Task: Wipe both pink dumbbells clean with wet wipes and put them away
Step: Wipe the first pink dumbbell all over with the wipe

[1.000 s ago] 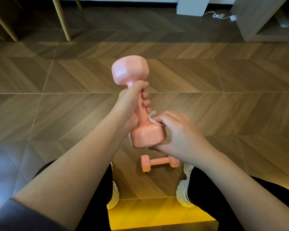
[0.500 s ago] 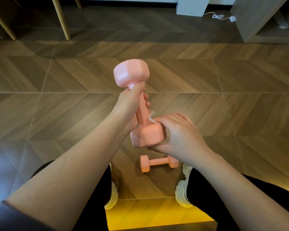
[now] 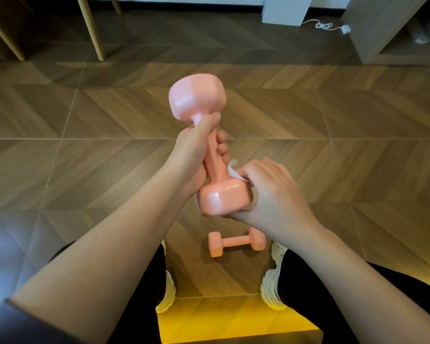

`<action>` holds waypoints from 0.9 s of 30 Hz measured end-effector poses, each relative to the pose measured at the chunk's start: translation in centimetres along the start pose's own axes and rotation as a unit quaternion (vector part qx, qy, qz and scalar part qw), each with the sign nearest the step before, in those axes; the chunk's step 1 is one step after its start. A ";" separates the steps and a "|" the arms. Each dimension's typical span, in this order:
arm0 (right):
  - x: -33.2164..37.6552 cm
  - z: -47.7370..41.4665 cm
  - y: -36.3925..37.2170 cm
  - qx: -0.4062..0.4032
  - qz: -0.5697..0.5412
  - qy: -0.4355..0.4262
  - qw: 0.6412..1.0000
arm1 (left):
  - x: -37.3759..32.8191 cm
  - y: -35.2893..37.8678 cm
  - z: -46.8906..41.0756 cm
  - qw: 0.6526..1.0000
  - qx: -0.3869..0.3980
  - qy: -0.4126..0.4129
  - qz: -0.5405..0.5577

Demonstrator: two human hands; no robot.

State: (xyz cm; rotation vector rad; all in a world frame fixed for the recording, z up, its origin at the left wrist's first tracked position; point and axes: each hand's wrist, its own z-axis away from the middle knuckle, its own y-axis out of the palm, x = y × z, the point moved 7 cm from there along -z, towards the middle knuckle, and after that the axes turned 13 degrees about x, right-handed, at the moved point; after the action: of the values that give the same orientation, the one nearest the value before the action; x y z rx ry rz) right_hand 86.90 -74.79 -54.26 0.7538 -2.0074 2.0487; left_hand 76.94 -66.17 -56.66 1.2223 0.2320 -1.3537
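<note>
Dumbbell position: the held dumbbell (image 3: 212, 157), pink and glossy, stands nearly upright in the air above the floor (image 3: 358, 157), with its upper head leaning slightly to the left. The left hand (image 3: 194, 155) grips the handle. Its fingers curl round from the left, and the fingertips show on the right of the handle. The upper head sits just above this hand and the lower head just below it.

The right hand (image 3: 273, 194) cups the right side and lower edge of the lower head, with its fingers bent over the top edge. A white wet wipe (image 3: 232, 171) is pinched between these fingers and the head. One folded corner sticks up beside the handle, where the handle meets the lower head. A further strip shows against the right face of the head.

The second dumbbell (image 3: 236, 242), the same pink, lies on its side on the floor below the hands, between the two white shoes (image 3: 271, 289). Its handle runs left to right, and neither hand touches it.

Markings: the faces turned to the camera show only glare, and any lettering on either dumbbell cannot be read.

Surroundings: the floor has a wood chevron pattern. Pale wooden furniture legs (image 3: 94, 33) stand at the upper left. A white cable (image 3: 325, 26) lies on the floor at the upper right.
</note>
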 end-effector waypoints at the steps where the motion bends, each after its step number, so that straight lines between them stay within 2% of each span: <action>1: 0.1 0.3 -0.5 -0.027 0.010 -0.004 1.000 | -0.1 -0.2 0.0 1.000 -0.008 0.001 0.002; 6: 0.6 0.6 -0.1 -0.038 0.061 -0.031 0.997 | 0.7 -1.6 -0.2 0.998 -0.044 -0.044 0.023; 12: 0.1 -0.4 1.2 0.071 -0.024 -0.017 0.997 | 0.9 -1.4 0.1 0.998 -0.033 -0.046 0.010; 15: 0.6 0.0 0.3 0.013 0.008 -0.036 0.999 | 0.6 -1.0 0.3 0.998 -0.043 -0.035 0.034; 17: 0.7 0.1 -0.4 -0.009 -0.008 -0.030 0.999 | 0.3 -1.0 0.2 0.997 -0.045 -0.031 0.059; 21: -0.2 -0.6 1.2 0.155 -0.102 0.022 0.982 | 1.1 -1.1 0.0 0.998 -0.040 -0.043 0.025; 22: -0.2 -0.7 1.2 0.154 -0.078 0.008 0.985 | 1.3 -1.0 0.0 0.998 -0.037 -0.043 0.012; 27: -0.6 0.1 -0.1 0.022 0.029 -0.013 0.999 | 1.1 -1.3 -0.3 0.997 -0.066 -0.034 0.017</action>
State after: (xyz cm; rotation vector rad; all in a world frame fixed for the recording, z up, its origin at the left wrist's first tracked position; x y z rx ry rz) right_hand 87.49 -74.77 -54.49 0.7410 -2.0275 2.1327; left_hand 76.38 -66.34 -58.27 1.0649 0.2473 -1.3273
